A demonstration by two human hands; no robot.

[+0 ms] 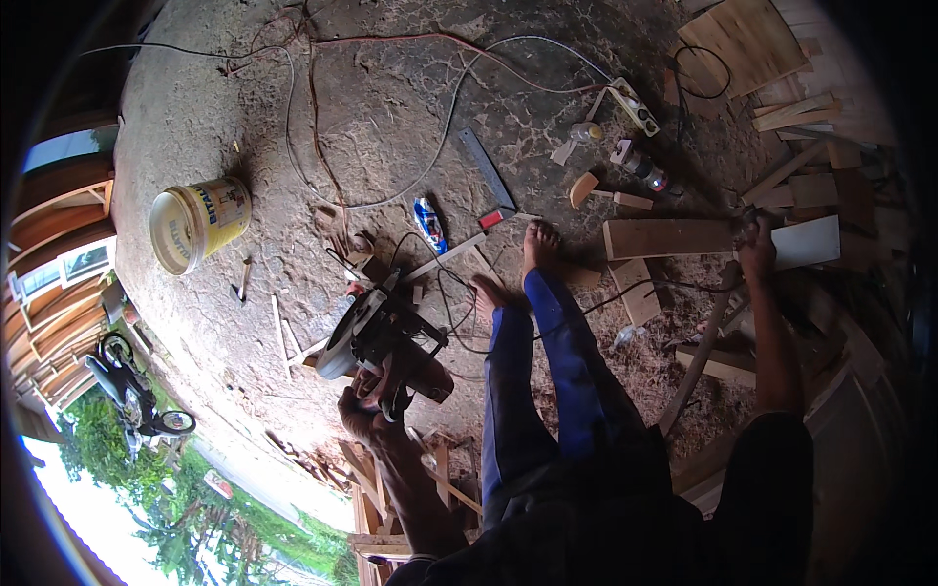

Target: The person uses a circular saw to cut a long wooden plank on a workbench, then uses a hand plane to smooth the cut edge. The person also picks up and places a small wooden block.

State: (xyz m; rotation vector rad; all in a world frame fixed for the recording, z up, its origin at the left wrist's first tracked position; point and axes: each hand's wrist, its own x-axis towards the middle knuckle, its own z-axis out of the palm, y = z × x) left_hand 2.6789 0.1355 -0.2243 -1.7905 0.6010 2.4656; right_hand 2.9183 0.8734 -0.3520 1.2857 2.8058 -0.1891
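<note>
My left hand (366,408) is wrapped round the handle of a dark circular saw (396,342), held off the floor left of my legs. The saw's pale round guard faces left, and a dark cord trails from it across my legs. At the right, my right hand (756,252) is closed at the end of a wooden board (669,238); its fingers are partly hidden in shadow. Just beyond that hand lies a white panel (809,242). Below the board rests a short wood piece (639,291).
Around my bare feet (539,249) lie a try square (486,168), a blue and white packet (429,226) and wood offcuts. A drill (640,164) and a power strip (633,105) sit farther off. A yellow bucket (217,217) lies left; cables (430,176) cross the floor.
</note>
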